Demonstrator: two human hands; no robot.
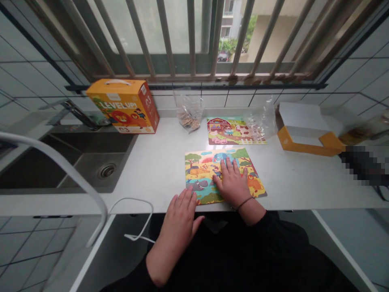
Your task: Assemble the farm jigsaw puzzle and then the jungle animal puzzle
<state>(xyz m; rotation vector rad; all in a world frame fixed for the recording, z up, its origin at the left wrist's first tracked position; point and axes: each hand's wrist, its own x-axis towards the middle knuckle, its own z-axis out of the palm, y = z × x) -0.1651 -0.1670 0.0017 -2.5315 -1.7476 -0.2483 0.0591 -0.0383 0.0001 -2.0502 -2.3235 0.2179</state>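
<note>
A jigsaw puzzle [199, 171] with an animal scene lies flat near the counter's front edge; an elephant, a hippo and a lion show on it. My right hand [233, 183] rests on its middle and right part with the fingers spread, covering some of the picture. At the puzzle's lower left corner is my left hand [180, 217], fingers stretched out and thumb apart, its fingertips at the puzzle's edge. Neither hand grips anything. Just behind the puzzle lies a farm picture sheet [223, 132], partly under a clear plastic bag [261, 123].
An orange "LEVEL UP!" box [121, 107] stands beside the sink [126, 160] at left. A clear bag of puzzle pieces [190, 115] sits against the back wall. An opened orange-and-white box [304, 129] is at right. A white cable [148, 202] hangs at the front.
</note>
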